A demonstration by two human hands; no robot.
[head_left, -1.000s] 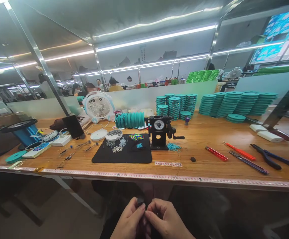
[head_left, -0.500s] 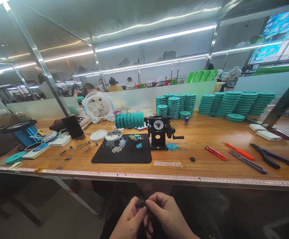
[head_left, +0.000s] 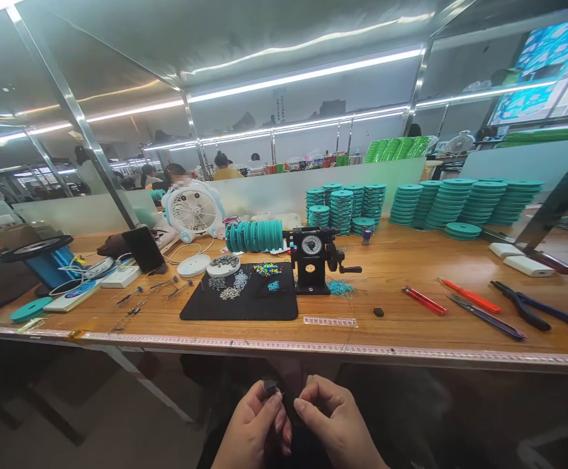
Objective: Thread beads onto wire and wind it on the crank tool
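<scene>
moved the right grip (head_left: 335, 417) slightly away from the small dark piece (head_left: 269, 388) after nearly meeting it just before. now holding that piece clamped between thumb and forefinger of the left grip (head_left: 255, 423), low before the edge of the desk (head_left: 391, 270); probably steadying it one-sidedly. unable to tell the right grip as pinched together or apart. farther out, on the desk: black mat (head_left: 245, 311), then cranked machine (head_left: 311, 277) with teal spools (head_left: 259, 236).

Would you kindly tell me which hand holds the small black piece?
The left hand: the small black piece sits at its fingertips, while the right hand shows none.
</scene>
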